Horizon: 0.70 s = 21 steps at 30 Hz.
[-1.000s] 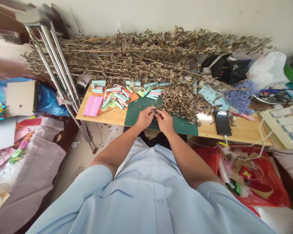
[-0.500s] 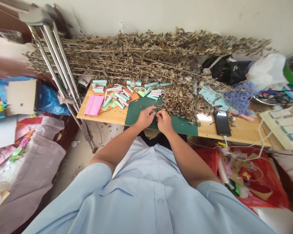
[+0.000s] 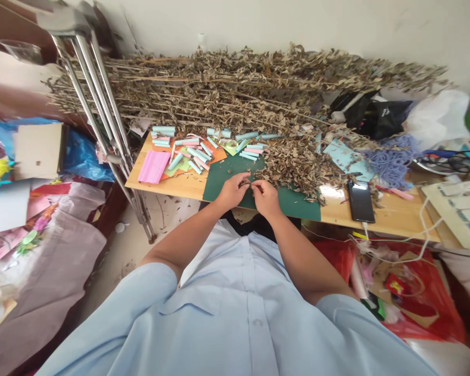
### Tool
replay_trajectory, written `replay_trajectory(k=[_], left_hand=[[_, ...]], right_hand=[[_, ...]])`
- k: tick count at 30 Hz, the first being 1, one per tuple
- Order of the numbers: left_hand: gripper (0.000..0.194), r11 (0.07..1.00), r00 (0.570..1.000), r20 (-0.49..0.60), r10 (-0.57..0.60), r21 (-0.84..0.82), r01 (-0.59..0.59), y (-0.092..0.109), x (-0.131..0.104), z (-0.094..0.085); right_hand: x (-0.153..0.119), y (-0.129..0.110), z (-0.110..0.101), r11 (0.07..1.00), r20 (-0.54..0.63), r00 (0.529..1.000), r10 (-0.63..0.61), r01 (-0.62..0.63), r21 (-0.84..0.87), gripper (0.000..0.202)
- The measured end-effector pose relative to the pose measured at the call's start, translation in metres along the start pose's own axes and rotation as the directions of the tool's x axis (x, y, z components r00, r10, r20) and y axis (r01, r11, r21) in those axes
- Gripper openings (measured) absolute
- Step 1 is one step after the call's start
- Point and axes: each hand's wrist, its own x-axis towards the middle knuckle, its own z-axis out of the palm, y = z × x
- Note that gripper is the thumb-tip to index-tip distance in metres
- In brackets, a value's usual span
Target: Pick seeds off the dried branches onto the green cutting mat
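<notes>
My left hand (image 3: 234, 190) and my right hand (image 3: 265, 196) meet fingertip to fingertip over the near edge of a dark green mat (image 3: 219, 180). The fingers of both are curled into a pinch. Whatever lies between them is too small to make out. Just beyond my right hand a heap of dry, crumbled leaves (image 3: 293, 167) covers part of the mat. Beyond and left of my left hand lie several small blue and pink paper rolls (image 3: 199, 154), some on orange and green paper sheets. A pink folded sheet (image 3: 154, 167) rests at the table's left end.
Long dried leafy stalks (image 3: 219, 89) stretch along the wall. A metal crutch (image 3: 102, 104) leans at the left. To the right are a black phone (image 3: 361, 201) on a white cable, purple cord (image 3: 391, 159) and a power strip (image 3: 460, 209). A red bag (image 3: 434, 292) sits below.
The view has shifted slightly, so the table's things appear a little further right. Both hands stay together in nearly the same pinched pose over the mat.
</notes>
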Motion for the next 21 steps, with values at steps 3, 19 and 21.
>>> replay_trajectory(k=[3,19,21], left_hand=[[0.038,0.999,0.999,-0.028,-0.031,-0.029,0.031,0.0001,-0.0021,-0.0012],[0.04,0.997,0.995,-0.051,-0.083,-0.004,0.082,-0.0045,-0.0013,0.0016],[0.041,0.997,0.997,-0.031,-0.077,-0.024,0.076,-0.005,-0.0014,0.0015]], right_hand=[[-0.0009,-0.0025,-0.0002,0.999,0.01,1.0,-0.028,0.028,-0.023,0.019],[-0.0026,-0.0057,-0.0022,0.999,0.026,0.999,-0.033,0.032,0.017,0.017],[-0.0028,-0.0061,-0.0016,0.999,0.025,0.999,-0.044,0.044,0.009,0.017]])
